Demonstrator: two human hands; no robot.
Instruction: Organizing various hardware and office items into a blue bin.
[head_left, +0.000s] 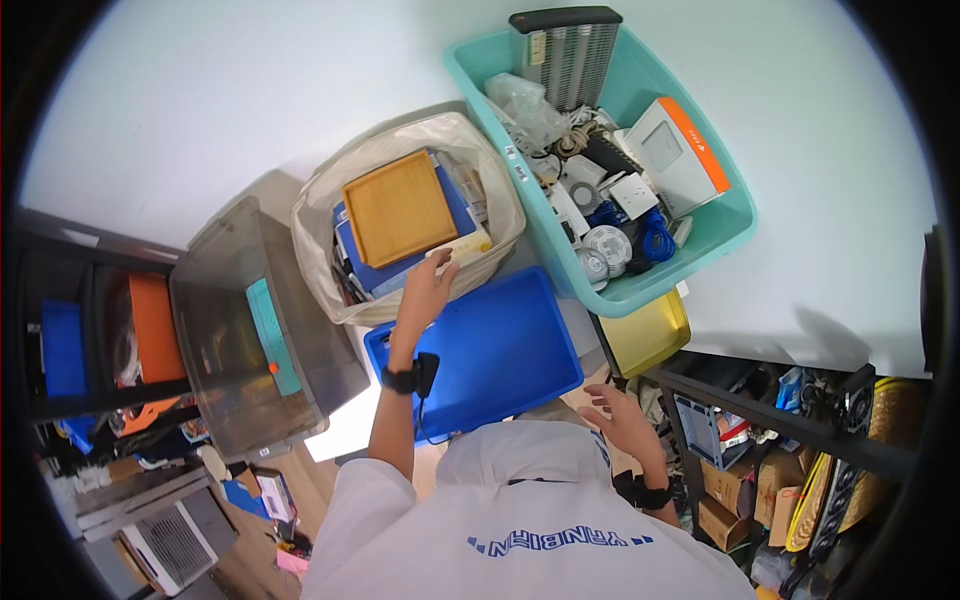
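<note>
My left hand (429, 287) reaches over the front rim of a cream fabric basket (315, 255), its fingers apart. Just beyond the fingertips lies a pale yellow packet (474, 244); whether they touch it I cannot tell. In the basket, a square wooden tray (401, 210) lies on blue folders (459, 196), with pens (345, 274) at the left side. Below my left forearm is a shallow blue plastic tray (495, 337) with a bare bottom. My right hand (621, 421) hovers off that tray's near right corner, fingers spread and holding nothing.
A teal plastic bin (727, 217) at the back right holds a heater-like appliance (574, 64), a white-and-orange box (675, 157), cables and devices. Beneath its near corner sits a yellow tray (649, 334). A translucent grey storage box (225, 330) stands left. Loaded black-framed shelves (795, 427) flank both sides.
</note>
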